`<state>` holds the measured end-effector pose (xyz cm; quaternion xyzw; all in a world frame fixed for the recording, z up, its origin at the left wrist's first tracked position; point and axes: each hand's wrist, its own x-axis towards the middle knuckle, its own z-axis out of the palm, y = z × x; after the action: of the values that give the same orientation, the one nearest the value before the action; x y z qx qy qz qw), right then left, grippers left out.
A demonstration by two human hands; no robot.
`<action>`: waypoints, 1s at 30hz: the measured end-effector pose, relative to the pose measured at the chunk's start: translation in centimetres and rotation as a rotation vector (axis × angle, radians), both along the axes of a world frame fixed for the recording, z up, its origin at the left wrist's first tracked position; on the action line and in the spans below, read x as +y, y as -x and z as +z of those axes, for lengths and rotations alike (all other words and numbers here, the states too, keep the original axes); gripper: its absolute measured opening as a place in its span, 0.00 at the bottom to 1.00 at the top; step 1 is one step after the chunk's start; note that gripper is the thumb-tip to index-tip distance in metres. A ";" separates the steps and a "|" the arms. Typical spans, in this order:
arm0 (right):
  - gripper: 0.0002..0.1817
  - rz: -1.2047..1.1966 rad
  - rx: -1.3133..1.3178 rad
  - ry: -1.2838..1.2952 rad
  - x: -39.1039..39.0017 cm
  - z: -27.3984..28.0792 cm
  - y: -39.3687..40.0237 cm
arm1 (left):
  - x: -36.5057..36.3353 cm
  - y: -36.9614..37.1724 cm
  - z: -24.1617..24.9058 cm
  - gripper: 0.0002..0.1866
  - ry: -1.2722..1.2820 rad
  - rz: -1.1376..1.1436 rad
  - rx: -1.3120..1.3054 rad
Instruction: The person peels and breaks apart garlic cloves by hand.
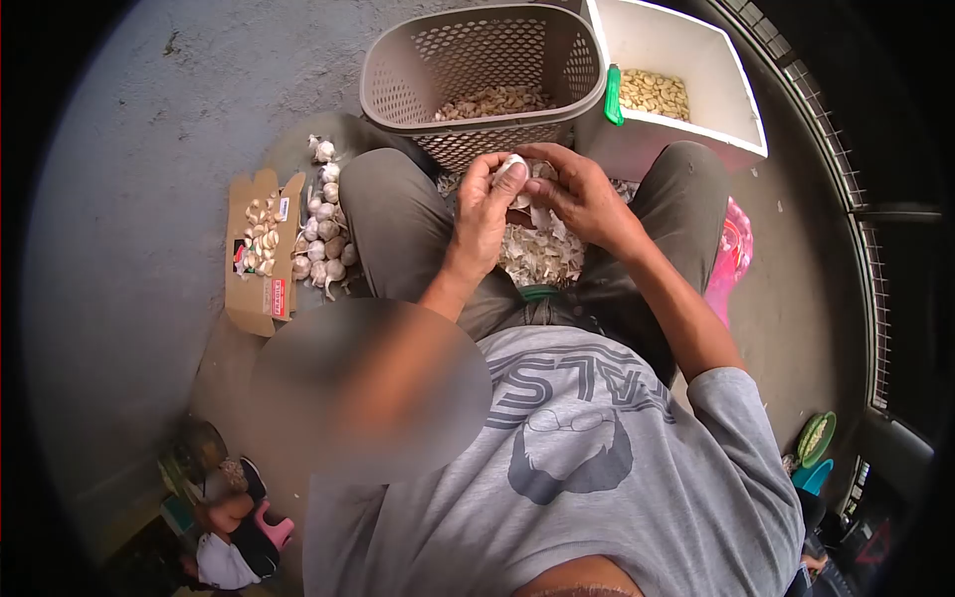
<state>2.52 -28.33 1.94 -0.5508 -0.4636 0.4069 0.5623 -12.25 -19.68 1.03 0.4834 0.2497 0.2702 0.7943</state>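
Observation:
Between my knees, both hands are raised around a whitish garlic bulb (513, 165) with papery skin. My left hand (480, 214) is closed on it, the thumb pressing its side. The fingers of my right hand (582, 194) curl against the same garlic from the other side, partly hiding it. Loose flakes of skin hang under the fingers. Below them lies a heap of garlic peel (542, 257). Several whole garlic bulbs (323, 227) are piled beside my left knee, next to a cardboard box (248, 292) holding separated cloves (262, 239).
A perforated basket (398, 95) containing cloves stands ahead. Beside it, a white foam box (696, 45) holds peeled cloves (654, 95), with a green object (613, 97) at its rim. Something pink (734, 249) lies right of my knee. Another person (234, 517) appears at lower left.

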 end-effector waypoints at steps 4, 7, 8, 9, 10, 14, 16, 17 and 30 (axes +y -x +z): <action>0.30 -0.044 -0.011 -0.077 0.0 0.4 0.3 | 0.5 0.2 0.2 0.15 0.031 0.034 -0.062; 0.31 -0.061 -0.098 -0.067 -0.9 1.0 0.3 | 0.7 -0.3 -0.1 0.14 0.063 0.012 -0.074; 0.32 -0.060 -0.117 -0.065 -1.0 1.1 0.1 | 1.1 -0.5 -0.3 0.14 0.125 -0.031 -0.075; 0.33 -0.059 -0.136 -0.063 -1.0 1.2 -0.1 | 1.5 -0.7 0.0 0.14 0.188 -0.075 -0.076; 0.33 -0.052 -0.152 -0.072 -0.9 1.2 -0.3 | 2.0 -0.8 0.5 0.14 0.292 -0.152 -0.071; 0.34 0.044 -0.129 0.021 -0.4 2.3 -1.2 | 4.0 -0.8 2.0 0.14 0.208 -0.372 0.010; 0.33 0.037 -0.149 0.069 0.0 1.7 -1.2 | 5.3 -1.1 0.4 0.16 0.114 -0.353 0.060; 0.33 0.035 -0.158 0.091 0.4 1.1 -1.0 | 5.9 -1.1 -0.5 0.16 0.067 -0.341 0.086; 0.21 -0.074 -0.753 -0.011 -0.5 -1.5 -2.1 | 8.1 -2.2 -1.4 0.16 0.047 0.038 0.018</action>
<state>4.65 -28.87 0.43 -0.6751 -0.6199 0.1530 0.3696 -10.08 -11.58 -0.36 0.4623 0.2723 0.2752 0.7977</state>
